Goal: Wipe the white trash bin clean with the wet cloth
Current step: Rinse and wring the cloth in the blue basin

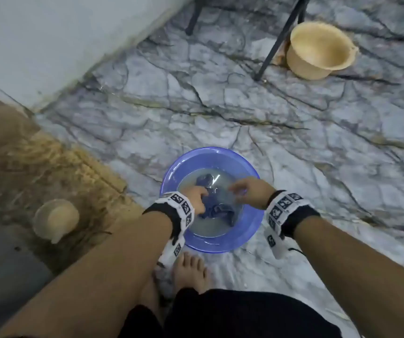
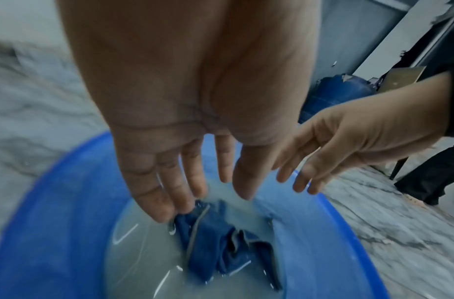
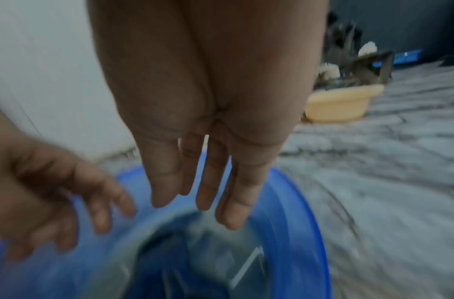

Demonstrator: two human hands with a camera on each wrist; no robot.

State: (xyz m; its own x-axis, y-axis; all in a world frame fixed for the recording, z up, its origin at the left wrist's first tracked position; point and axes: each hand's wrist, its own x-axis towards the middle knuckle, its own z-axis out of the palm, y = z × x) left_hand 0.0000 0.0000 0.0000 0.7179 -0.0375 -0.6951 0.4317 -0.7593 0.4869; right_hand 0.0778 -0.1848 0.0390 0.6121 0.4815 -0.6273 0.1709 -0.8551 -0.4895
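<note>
A dark blue cloth point(image 1: 216, 211) lies crumpled in cloudy water inside a blue basin point(image 1: 249, 230) on the floor in front of me. My left hand point(image 1: 199, 195) reaches down into the basin. In the left wrist view its straight fingertips point(image 2: 167, 210) touch the cloth's point(image 2: 221, 242) near edge without gripping it. My right hand point(image 1: 240, 191) hovers over the water with loosely spread fingers point(image 3: 231, 212) and holds nothing. A pale round bin point(image 1: 55, 222) stands to my left on the brown mat.
A cream plastic tub point(image 1: 318, 50) sits at the far right beside black furniture legs point(image 1: 279, 42). A brown mat point(image 1: 37, 172) and a white wall point(image 1: 49, 40) border the left. My bare foot point(image 1: 191, 272) is just behind the basin on the marbled floor point(image 1: 293, 142).
</note>
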